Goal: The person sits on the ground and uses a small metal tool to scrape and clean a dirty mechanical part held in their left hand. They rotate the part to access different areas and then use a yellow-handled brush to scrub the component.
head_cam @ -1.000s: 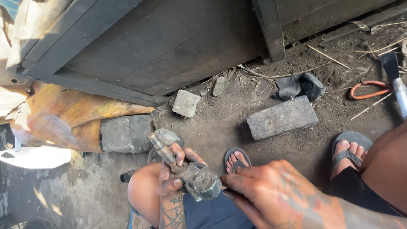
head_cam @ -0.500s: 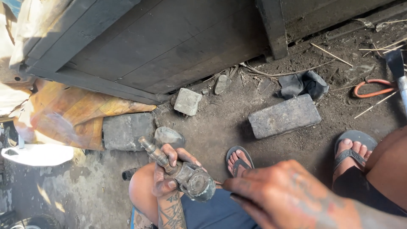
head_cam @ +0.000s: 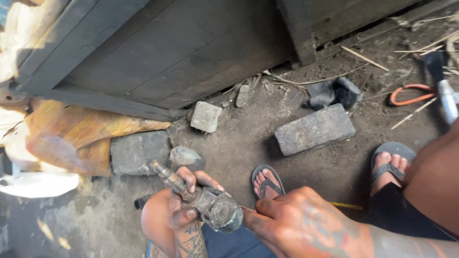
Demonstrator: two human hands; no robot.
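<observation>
My left hand (head_cam: 184,203) grips a dirty, rusty metal shaft part (head_cam: 205,203) with a round joint head, held over my left knee. Its thin threaded end (head_cam: 160,169) points up and to the left. My right hand (head_cam: 306,224) is closed beside the round head, its fingertips pinching something thin against the part; what it is stays hidden. Both hands are at the bottom centre of the head view.
On the dirt floor lie a large grey brick (head_cam: 315,129), a small pale stone block (head_cam: 205,116), a dark slab (head_cam: 138,152) and a round stone (head_cam: 186,156). My sandalled feet (head_cam: 267,180) rest below the brick. A dark wooden panel (head_cam: 158,52) leans behind. Hammer (head_cam: 442,86) and orange cord at right.
My left hand has turned the metal part so its thin end now sticks out up-left, uncovering the round stone. My right hand has stayed at the joint head.
</observation>
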